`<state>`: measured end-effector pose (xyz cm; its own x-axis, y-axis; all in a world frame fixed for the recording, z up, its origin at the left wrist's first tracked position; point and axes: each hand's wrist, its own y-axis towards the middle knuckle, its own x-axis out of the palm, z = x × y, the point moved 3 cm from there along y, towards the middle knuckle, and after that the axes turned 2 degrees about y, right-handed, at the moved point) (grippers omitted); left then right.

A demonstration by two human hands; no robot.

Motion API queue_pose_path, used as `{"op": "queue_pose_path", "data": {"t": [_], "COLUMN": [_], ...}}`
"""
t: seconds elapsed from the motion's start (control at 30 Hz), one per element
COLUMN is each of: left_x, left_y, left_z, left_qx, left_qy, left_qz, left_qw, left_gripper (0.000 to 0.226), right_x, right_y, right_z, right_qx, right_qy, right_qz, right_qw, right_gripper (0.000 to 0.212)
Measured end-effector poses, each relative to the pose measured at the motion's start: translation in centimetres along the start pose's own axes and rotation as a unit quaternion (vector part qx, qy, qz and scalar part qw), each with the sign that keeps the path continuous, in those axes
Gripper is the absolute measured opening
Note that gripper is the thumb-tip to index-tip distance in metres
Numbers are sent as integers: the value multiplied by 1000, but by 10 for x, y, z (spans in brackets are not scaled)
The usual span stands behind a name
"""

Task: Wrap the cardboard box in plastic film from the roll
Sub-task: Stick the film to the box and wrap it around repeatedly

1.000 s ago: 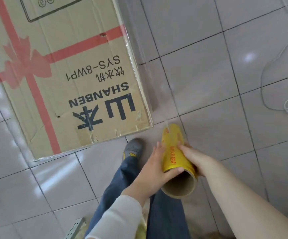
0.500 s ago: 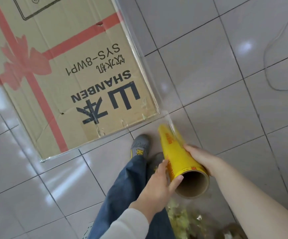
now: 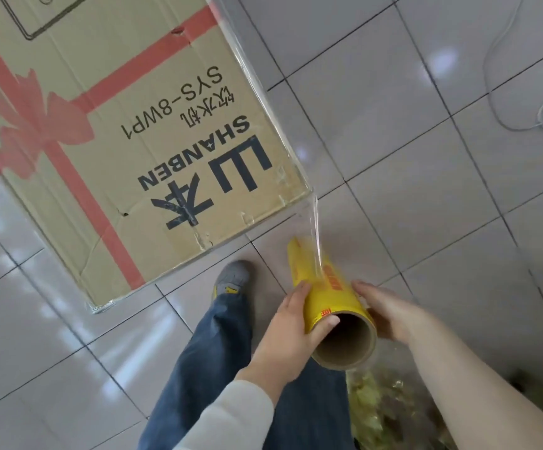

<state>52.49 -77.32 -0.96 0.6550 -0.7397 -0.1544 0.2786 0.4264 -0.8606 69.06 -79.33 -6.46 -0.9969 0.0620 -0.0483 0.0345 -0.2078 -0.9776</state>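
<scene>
A large cardboard box (image 3: 107,131) with a red ribbon print and black lettering stands on the tiled floor, filling the upper left. Clear plastic film (image 3: 312,219) stretches from the box's near right corner down to a yellow roll (image 3: 320,287) on a brown cardboard core. The roll is held between both hands just below that corner. My left hand (image 3: 291,332) grips the roll's left side with the thumb at the core's rim. My right hand (image 3: 387,311) cups its right side, fingers curled behind it.
My leg in blue jeans and a grey shoe (image 3: 232,277) stand beside the box's near edge. A white cable (image 3: 523,102) loops on the grey floor tiles (image 3: 426,196) at the upper right. Crumpled yellowish plastic (image 3: 390,407) lies below the roll.
The roll and both hands have shifted right past the box's near right corner, and the film now runs taut from that corner. The roll's far end tilts more to the left.
</scene>
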Motion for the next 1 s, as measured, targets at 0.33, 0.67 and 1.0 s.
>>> {"op": "queue_pose_path", "data": {"t": [0.33, 0.67, 1.0], "left_x": [-10, -24, -73], "left_y": [-14, -38, -59], "left_z": [-42, -83, -133], "left_qx": [9, -9, -34], "left_qy": [35, 14, 116], "left_qz": [-59, -3, -82], "left_qw": [998, 1000, 989], "left_gripper": [90, 66, 89], "right_x": [55, 81, 170], "right_y": [16, 3, 14], "right_z": [33, 72, 83], "right_qx": [-13, 1, 26], "right_qy": [-26, 94, 197], "right_qz": [24, 4, -63], "right_qw": [999, 996, 978], "right_gripper": [51, 47, 60]}}
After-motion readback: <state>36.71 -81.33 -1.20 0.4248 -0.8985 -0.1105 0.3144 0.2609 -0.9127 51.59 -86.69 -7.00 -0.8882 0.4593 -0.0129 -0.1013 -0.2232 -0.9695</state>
